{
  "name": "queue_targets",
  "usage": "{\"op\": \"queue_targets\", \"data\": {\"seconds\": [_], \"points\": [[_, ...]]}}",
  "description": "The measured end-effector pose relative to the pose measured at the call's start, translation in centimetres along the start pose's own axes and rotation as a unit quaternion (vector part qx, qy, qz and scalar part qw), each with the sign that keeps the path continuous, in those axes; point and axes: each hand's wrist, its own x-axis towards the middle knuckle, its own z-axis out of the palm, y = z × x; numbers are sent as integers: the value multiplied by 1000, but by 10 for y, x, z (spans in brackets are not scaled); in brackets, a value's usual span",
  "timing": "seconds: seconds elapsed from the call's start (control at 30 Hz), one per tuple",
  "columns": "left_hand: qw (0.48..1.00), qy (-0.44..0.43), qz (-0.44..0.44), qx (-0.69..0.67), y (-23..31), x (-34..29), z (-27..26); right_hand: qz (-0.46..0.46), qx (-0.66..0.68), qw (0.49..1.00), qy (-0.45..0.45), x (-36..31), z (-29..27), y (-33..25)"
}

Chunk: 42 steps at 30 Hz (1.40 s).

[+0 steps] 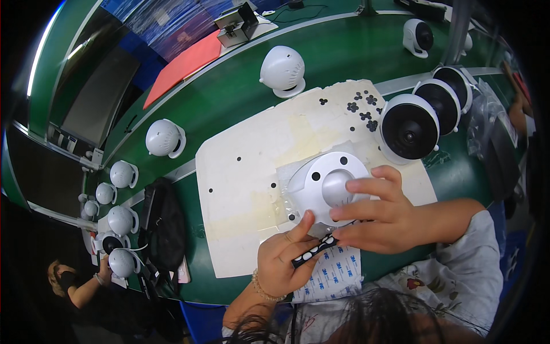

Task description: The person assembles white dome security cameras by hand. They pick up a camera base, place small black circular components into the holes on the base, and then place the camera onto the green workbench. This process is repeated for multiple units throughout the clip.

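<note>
A white round device base [303, 186] lies on the cream board in front of me, with black round dots on its face and a silvery domed middle. My left hand [281, 261] grips a narrow black strip with white round spots [314, 251], its thumb raised toward the base's lower edge. My right hand [381, 212] reaches over the base from the right with fingers spread. Its lowest fingertips are beside the strip's end, and nothing shows between them. Under the strip lies a white sheet with blue print [338, 275].
Black dots and flower-shaped black scraps [365, 116] are scattered over the cream board [240, 218]. White cameras with black fronts [409, 129] stand at right. More white devices [166, 138] line the green bench leftward. A black bag [163, 223] and a co-worker's arm [86, 292] are at left.
</note>
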Motion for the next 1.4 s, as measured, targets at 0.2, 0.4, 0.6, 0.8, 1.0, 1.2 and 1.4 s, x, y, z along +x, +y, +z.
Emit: {"op": "queue_targets", "data": {"seconds": [0.2,0.4,0.6,0.8,1.0,1.2,1.4], "points": [[1000,2,-5,13,-1,-2,2,-17,20,999,46,-7,-1,-1],[1000,-8,-26,2,6,0,1,218,132,967,-11,-12,-20,17],[1000,-8,-22,18,2,-1,2,227,144,962,-50,-17,-16,23],[1000,-3,-17,11,-1,-2,4,200,83,975,-55,-17,-18,21],[999,-4,-13,30,0,-2,4,107,-78,988,-73,-21,-26,18],[998,-26,-60,-8,6,-2,2,132,-84,983,-94,-26,-34,15],[999,-22,-33,5,2,-1,3,217,85,970,-70,-23,-29,22]]}}
